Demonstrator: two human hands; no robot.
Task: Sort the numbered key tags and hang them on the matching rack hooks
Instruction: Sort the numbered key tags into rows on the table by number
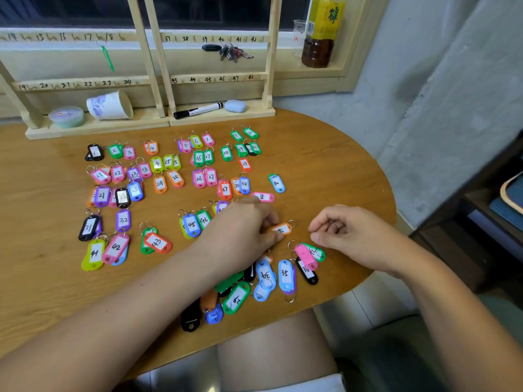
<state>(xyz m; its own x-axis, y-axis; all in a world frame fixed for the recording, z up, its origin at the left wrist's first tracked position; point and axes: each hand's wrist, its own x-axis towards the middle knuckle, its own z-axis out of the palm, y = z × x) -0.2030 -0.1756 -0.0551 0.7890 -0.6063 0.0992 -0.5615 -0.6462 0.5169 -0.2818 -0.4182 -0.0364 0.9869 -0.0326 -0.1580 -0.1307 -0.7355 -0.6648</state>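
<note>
Several coloured numbered key tags lie in rough rows on the round wooden table point(325, 154). My left hand point(240, 227) pinches an orange tag point(281, 229) just above the tabletop. My right hand point(348, 236) hovers beside it on the right, fingers loosely curled and holding nothing. An unsorted heap of tags point(254, 284) lies below my hands, among them a blue tag marked 35 point(285, 275) and a pink tag point(305, 256). Two wooden racks point(215, 80) with numbered hooks stand at the back. A single green tag point(107, 56) hangs near hook 18.
A black marker point(198, 110) and a blue eraser point(235, 106) lie on the right rack's base. A tipped paper cup point(109, 106) and a small tub point(66, 116) sit on the left base. A bunch of keys point(230, 52) and a bottle point(321, 32) are on the sill.
</note>
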